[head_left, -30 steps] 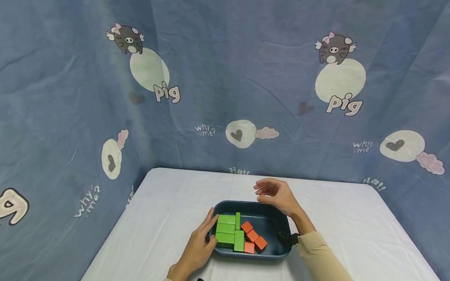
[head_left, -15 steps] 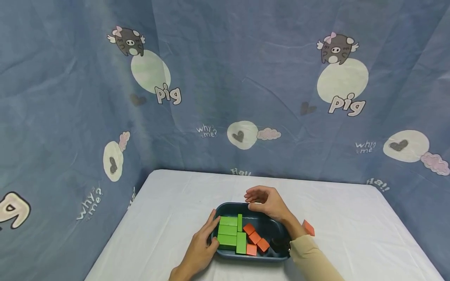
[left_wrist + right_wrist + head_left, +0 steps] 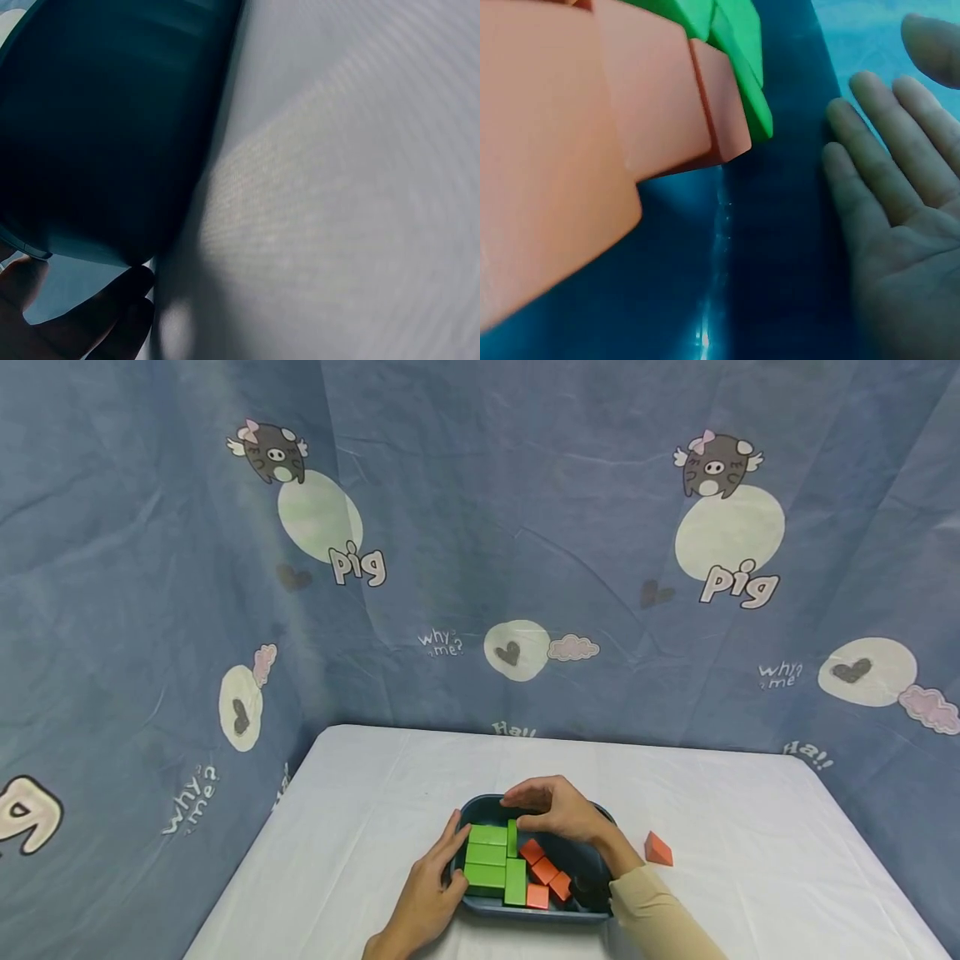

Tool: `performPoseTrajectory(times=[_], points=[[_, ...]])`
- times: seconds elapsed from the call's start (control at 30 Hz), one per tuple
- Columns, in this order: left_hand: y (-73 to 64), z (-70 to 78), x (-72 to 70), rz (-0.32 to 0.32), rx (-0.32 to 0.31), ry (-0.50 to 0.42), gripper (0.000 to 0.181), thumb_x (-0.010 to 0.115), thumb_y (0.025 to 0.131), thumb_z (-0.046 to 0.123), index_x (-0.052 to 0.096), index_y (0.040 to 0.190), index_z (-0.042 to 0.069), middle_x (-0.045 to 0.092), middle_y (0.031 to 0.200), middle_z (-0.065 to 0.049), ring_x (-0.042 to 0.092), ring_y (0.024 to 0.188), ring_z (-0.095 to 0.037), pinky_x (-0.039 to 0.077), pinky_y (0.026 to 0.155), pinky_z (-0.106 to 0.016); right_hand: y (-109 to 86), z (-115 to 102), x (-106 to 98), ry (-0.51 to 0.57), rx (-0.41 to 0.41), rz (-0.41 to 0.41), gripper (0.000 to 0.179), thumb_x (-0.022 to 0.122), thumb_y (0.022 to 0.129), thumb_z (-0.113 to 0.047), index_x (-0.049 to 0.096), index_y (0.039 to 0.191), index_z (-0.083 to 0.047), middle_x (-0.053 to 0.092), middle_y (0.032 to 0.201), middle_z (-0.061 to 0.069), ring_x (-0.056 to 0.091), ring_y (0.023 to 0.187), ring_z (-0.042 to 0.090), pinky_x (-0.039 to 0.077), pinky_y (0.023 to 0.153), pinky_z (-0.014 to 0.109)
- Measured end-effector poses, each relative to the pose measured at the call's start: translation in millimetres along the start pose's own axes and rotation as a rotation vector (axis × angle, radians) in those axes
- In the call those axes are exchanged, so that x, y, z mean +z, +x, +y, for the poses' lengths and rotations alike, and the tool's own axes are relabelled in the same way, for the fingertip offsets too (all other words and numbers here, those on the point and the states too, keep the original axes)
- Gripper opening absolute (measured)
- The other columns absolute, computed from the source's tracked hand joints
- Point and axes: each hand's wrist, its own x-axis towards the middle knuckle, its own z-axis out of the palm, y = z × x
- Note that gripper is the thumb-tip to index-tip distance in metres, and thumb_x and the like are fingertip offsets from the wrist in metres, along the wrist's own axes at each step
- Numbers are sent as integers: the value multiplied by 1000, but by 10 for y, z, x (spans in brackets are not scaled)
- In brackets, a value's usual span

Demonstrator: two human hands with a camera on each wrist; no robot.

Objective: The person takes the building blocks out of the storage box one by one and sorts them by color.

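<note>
Head view: dark blue tray (image 3: 573, 857) sits on the white-covered table (image 3: 375, 818), in front of the person. Green blocks (image 3: 486, 853) fill its left part: three lie in a neat column, a thin one stands out beside them toward the back, another lies nearer the front. Orange blocks (image 3: 544, 868) are just right of the green ones, a slanted line of three plus one at the front touching the green stack. Left hand (image 3: 427, 889) is at the tray's left end, fingers spread, thumb and forefinger reaching over the rim. Right hand (image 3: 558, 810) is over the far side of the tray, fingers slightly bent, thumb apart from them; can't tell if it touches the far rim. Beige sleeve (image 3: 663, 914) on that arm. An orange wedge (image 3: 657, 849) is on the table, right of the tray, past the right forearm. Blue cloth (image 3: 450, 593) with pig prints hangs behind.

Left wrist view: tray's outer wall, dark, upper left. Fingertips (image 3: 135, 283) are against its lower edge; another digit is at the rim.

Right wrist view: palm and spread fingers beside the tray's far wall, thumb held off. Orange blocks loom close, green behind them.
</note>
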Motion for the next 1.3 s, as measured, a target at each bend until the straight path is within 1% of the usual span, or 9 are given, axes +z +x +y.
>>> performPoseTrajectory(times=[0.1, 0.13, 0.3, 0.43, 0.53, 0.6, 0.73, 1.03, 1.3], points=[[-3, 8, -2, -4, -7, -2, 67, 58, 86, -1, 49, 152, 8, 24, 165, 11, 30, 146, -10, 34, 115, -44, 0, 15, 12, 12, 31, -52, 42, 66, 90, 10, 60, 132, 10, 61, 133, 30, 56, 127, 46, 43, 107, 57], [-3, 9, -3, -4, -8, -6, 67, 58, 86, -1, 49, 152, 8, 23, 165, 11, 30, 146, -10, 34, 115, -44, 1, 17, 14, 8, 45, -66, 42, 65, 91, 9, 59, 133, 10, 60, 134, 29, 55, 129, 45, 42, 108, 57], [-5, 9, -1, -2, -9, -12, 67, 57, 86, -1, 49, 152, 8, 24, 165, 11, 30, 146, -11, 33, 116, -42, -6, 30, 34, -91, 112, -112, 41, 65, 96, -2, 60, 136, 6, 61, 138, 22, 55, 131, 36, 46, 108, 45], [5, -3, 6, 4, -4, -14, 66, 57, 86, -1, 49, 152, 8, 24, 166, 8, 30, 146, -12, 33, 116, -40, -12, 25, 46, -169, 168, -137, 37, 61, 101, -10, 63, 136, 1, 63, 137, 15, 60, 126, 28, 50, 102, 34], [4, -10, 11, 9, -3, -14, 67, 57, 86, 0, 49, 152, 9, 26, 166, 3, 30, 146, -12, 34, 116, -41, -25, 23, 56, -208, 183, -132, 33, 54, 103, -9, 65, 134, -2, 66, 133, 11, 63, 120, 25, 51, 97, 30], [3, -13, 12, 11, -2, -17, 67, 58, 86, 0, 50, 151, 9, 28, 166, 0, 31, 146, -12, 34, 115, -42, -32, 26, 61, -235, 180, -119, 33, 51, 103, -4, 67, 131, -3, 68, 130, 9, 64, 118, 25, 52, 95, 30], [0, -19, 17, 13, 1, -20, 67, 58, 86, -1, 50, 151, 8, 29, 166, -2, 31, 146, -13, 36, 115, -43, -32, 39, 78, -277, 169, -91, 34, 51, 100, 5, 69, 127, -3, 70, 125, 8, 64, 119, 24, 52, 96, 29], [-4, -44, 34, 26, 11, -15, 68, 58, 84, -2, 50, 151, 7, 29, 165, -4, 32, 145, -14, 33, 115, -39, -14, 56, 122, -412, 169, -13, 36, 61, 86, 15, 75, 113, -4, 75, 110, 5, 71, 100, 15, 56, 84, 26], [-2, -44, 31, 24, 12, -29, 67, 58, 85, -2, 50, 151, 6, 29, 165, -4, 31, 146, -14, 33, 115, -38, -16, 61, 111, -492, 154, -23, 40, 66, 79, 20, 77, 109, -4, 76, 104, 3, 71, 92, 12, 57, 80, 25]])
